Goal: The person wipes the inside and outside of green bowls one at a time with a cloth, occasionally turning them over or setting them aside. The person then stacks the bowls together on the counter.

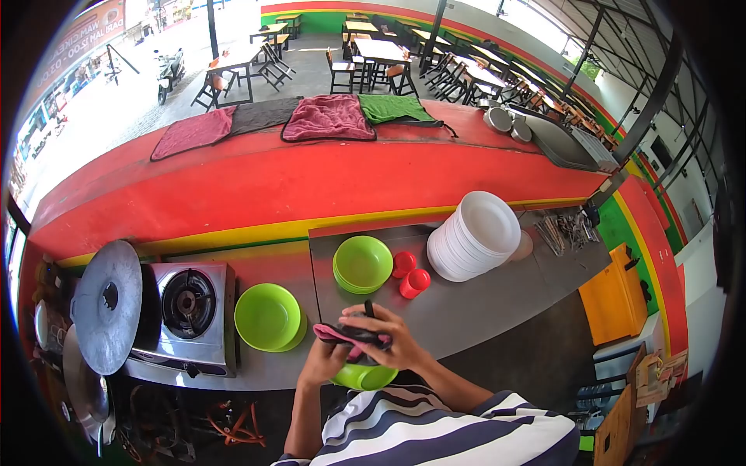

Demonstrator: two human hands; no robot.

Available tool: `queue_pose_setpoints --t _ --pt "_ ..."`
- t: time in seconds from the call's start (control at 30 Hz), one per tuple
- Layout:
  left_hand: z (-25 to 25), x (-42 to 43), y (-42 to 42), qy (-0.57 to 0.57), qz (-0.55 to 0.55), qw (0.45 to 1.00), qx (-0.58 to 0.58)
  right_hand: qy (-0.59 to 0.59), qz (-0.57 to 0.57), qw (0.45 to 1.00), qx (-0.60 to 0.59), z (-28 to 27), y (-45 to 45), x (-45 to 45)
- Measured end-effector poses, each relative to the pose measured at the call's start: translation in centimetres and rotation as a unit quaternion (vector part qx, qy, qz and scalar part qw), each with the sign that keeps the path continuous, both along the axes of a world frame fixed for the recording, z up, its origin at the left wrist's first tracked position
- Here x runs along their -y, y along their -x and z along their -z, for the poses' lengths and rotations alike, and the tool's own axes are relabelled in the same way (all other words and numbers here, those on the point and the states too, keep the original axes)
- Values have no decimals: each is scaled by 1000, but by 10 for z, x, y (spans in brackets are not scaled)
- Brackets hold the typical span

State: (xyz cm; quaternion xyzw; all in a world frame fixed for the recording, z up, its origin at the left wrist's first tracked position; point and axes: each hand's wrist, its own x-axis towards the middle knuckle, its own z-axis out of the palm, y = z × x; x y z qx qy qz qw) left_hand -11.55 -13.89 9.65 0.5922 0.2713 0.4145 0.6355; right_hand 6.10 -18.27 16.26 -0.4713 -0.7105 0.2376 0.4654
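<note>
My left hand [325, 362] is closed on a pink and dark cloth [342, 334], just in front of my striped shirt. Around a dark object [365, 321] with a short black stem, pressed against the cloth, my right hand [398, 342] has its fingers wrapped; what the object is I cannot make out. Right below both hands is a green bowl [365, 377], partly hidden by them. Beyond them on the metal counter stand stacked green bowls [363, 265] and two red cups [415, 283]. Another stack of green bowls [268, 317] is to the left.
A gas stove [189, 304] and a large wok [109, 307] occupy the left. White plates [474, 237] are stacked at the right, near loose cutlery [567, 231]. Cloths [328, 118] lie along the red ledge [233, 182]. Tables and chairs stand beyond.
</note>
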Motion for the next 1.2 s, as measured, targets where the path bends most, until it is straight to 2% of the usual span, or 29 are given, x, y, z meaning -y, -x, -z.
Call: queue_pose_setpoints --t 0.03,0.1,0.13,0.2,0.23,0.37,0.43,0.53,0.63,0.67,0.77,0.8,0.87,0.97,1.1,1.2 --pt "-6 -3 2 32 -7 999 0 14 -13 997 -72 10 -3 -5" --pt "-15 -13 13 92 -22 996 1 18 60 985 -164 26 -4 -10" --pt "-14 -17 26 134 -35 990 -41 19 96 973 -209 33 -2 -11" --pt "-14 -21 21 209 -140 964 90 13 167 951 -260 38 6 -7" --pt "-17 -22 16 245 -191 938 155 -21 181 960 -211 37 12 -4" --pt "-34 -20 -6 313 -318 868 217 -110 200 973 -38 39 37 5" --pt "-17 -19 -11 267 -339 886 172 -119 174 974 82 34 41 6" --pt "-11 -14 -10 186 -338 920 74 -109 146 976 117 29 47 -3" --pt "-5 -15 1 72 -333 936 -88 -94 120 985 76 30 46 -18" --pt "-21 -13 -4 17 -361 930 -65 -98 115 987 55 31 47 -24" --pt "-28 -4 13 -34 -285 942 -174 -53 113 990 -70 41 49 -44" --pt "-33 -1 17 -27 -284 940 -186 22 106 985 -133 44 47 -50" --pt "-25 3 28 -41 -281 941 -186 172 98 948 -249 53 41 -60" --pt "-25 5 50 -51 -280 945 -159 283 80 884 -363 82 32 -69" --pt "-14 3 87 -122 -279 944 -128 471 -34 711 -521 90 26 -66" --pt "-7 -5 107 -197 -278 926 -162 472 -24 722 -506 83 33 -64"
